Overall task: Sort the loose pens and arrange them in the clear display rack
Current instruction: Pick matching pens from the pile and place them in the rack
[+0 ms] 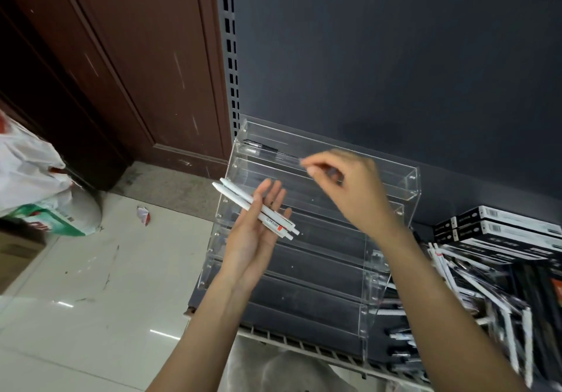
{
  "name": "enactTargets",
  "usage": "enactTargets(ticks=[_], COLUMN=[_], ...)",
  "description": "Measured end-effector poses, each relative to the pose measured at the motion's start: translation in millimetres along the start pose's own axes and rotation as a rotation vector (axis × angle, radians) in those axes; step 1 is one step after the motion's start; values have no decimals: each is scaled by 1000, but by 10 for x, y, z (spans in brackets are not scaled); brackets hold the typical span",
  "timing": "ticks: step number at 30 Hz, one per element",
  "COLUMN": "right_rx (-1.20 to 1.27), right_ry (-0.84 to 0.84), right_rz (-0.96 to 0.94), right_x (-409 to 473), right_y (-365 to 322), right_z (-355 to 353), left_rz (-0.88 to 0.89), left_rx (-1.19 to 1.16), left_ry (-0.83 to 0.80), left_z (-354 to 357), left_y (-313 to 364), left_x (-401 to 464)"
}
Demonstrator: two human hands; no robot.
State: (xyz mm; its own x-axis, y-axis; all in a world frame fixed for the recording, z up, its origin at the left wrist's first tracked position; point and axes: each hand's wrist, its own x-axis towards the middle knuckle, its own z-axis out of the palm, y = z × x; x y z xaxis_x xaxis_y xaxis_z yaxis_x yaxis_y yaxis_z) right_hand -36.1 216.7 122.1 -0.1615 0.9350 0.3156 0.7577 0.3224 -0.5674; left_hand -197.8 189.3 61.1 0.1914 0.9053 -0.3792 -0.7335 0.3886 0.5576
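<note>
Above the rack [304,239], my right hand [340,185] hovers at the top tier, its fingers [313,170] curled together near a dark pen [267,148] lying in that tier; motion blur hides whether they pinch anything. My left hand [258,230] lies palm up with fingers straight, and two white pens [255,207] rest loose across them, unclamped. Risk one: those pens could roll off the flat palm to the floor [91,285], since nothing pins them. Risk two: a careless right-hand move could nudge the dark pen askew or knock the light rack on the shelf [304,346]. Risk three: white pens dropped into the dark pen's tier would spoil the sort. More loose pens [474,294] lie heaped at right, beside boxes [501,224].
</note>
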Motion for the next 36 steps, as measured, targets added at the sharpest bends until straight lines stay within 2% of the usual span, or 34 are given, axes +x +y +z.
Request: enactTargets(ticks=[4, 9, 14, 16, 20, 26, 30, 32, 34, 36], right_rx=[42, 211, 26, -19, -239, -327, -370, -391, -362, -152], right_ry=[-129, -91, 118, 119, -123, -461, -554, -494, -308, -121], right_rz=[101, 262, 318, 316, 297, 354, 336, 324, 320, 306], right_x=[-478, -629, -694, -673, -595, -381, -343, -408, -517, -642], right_y=[-162, -57, 357, 499, 648, 721, 687, 647, 557, 396], right_z=[108, 69, -250, -285, -241, -395, -414, -418, -444, -453], left_rz=[-24, -71, 84, 92, 66, 132, 184, 214, 256, 293], left_rx=[19, 90, 734, 769, 689, 808, 798, 804, 819, 807], left_ry=[-140, -202, -87, -56, -36, 70, 72, 74, 83, 76], left_z=[132, 286, 185, 144, 69, -113, -82, -48, 8, 111], left_y=[-145, -336, -372, -324, -231, -272, -296, -303, -303, -303], left_x=[-39, -101, -109, -121, -164, -175, -197, -193, -174, -155])
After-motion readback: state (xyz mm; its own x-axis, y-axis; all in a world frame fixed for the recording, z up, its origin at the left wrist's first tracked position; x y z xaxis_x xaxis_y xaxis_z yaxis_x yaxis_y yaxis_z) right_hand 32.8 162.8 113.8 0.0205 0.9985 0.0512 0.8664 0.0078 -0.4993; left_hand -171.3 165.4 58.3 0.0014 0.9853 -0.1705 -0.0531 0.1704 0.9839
